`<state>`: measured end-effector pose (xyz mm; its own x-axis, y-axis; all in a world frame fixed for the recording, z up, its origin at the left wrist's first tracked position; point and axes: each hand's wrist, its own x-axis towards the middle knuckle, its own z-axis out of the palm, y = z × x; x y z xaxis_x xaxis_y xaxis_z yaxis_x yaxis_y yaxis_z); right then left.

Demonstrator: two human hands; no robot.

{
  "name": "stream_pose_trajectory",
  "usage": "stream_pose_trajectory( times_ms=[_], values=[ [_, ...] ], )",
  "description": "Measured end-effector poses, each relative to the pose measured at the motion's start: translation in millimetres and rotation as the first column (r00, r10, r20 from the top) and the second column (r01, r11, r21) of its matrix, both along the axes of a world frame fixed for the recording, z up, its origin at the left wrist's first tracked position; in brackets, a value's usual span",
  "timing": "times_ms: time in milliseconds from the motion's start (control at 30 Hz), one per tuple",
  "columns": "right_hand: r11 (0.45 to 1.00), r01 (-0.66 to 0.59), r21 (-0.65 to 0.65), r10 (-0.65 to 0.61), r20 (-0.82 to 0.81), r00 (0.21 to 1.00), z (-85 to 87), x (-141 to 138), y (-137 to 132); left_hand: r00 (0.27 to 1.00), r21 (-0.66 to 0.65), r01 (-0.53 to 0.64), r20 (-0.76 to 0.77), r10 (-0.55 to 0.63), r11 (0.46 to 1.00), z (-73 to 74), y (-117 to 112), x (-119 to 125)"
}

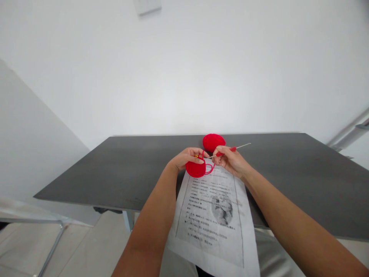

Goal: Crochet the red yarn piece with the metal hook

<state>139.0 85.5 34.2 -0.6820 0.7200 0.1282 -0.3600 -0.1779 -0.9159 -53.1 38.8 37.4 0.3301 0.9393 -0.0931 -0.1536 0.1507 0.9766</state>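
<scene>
My left hand (188,158) is closed on a round red crochet piece (196,169), with a small yellow spot showing at its upper edge. Red yarn runs over the left fingers, and a loose loop of yarn (209,168) hangs beside the piece. In my right hand (227,159) is a crochet hook (233,149) with a red handle and thin metal ends. One end of it points at the crochet piece; whether it passes through a stitch is too small to tell. Just behind both hands a red ball of yarn (213,142) rests on the table.
A printed sheet (213,231) with text and a dark picture lies under my hands and hangs over the front edge of the dark grey table (115,173). A white wall (178,77) stands right behind the table. Metal tubing (53,246) shows at lower left.
</scene>
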Motion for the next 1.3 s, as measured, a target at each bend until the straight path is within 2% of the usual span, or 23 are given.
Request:
stream_pose_trajectory(
  times_ms=[167,400,600,933,1067,1300],
  values=[
    [0.998,0.016,-0.056,-0.017,-0.016,1.000,-4.2,-2.3,0.7,1.000,0.016,-0.019,-0.012,0.019,1.000,-0.9,1.1,3.0],
    [0.979,0.139,-0.150,-0.155,-0.106,0.982,-7.7,-7.6,1.1,0.999,0.026,-0.050,0.019,0.049,0.998,-1.9,2.3,4.7],
    [0.962,0.148,-0.230,-0.184,-0.142,0.973,-12.8,-10.4,1.6,0.993,0.027,-0.098,0.065,0.096,0.995,-1.9,2.7,5.8],
    [0.959,0.174,-0.225,-0.202,-0.106,0.974,-15.1,-8.0,6.9,0.982,0.042,-0.184,0.054,0.181,0.982,-3.3,4.2,9.9],
    [0.970,0.173,-0.172,-0.190,-0.088,0.978,-13.8,-9.1,5.1,0.981,0.048,-0.191,0.052,0.189,0.980,-2.8,4.8,9.8],
    [0.971,0.166,-0.169,-0.180,-0.069,0.981,-10.0,-11.8,-2.3,0.983,0.088,-0.185,0.009,0.185,0.979,-10.1,10.0,13.3]
  ],
)
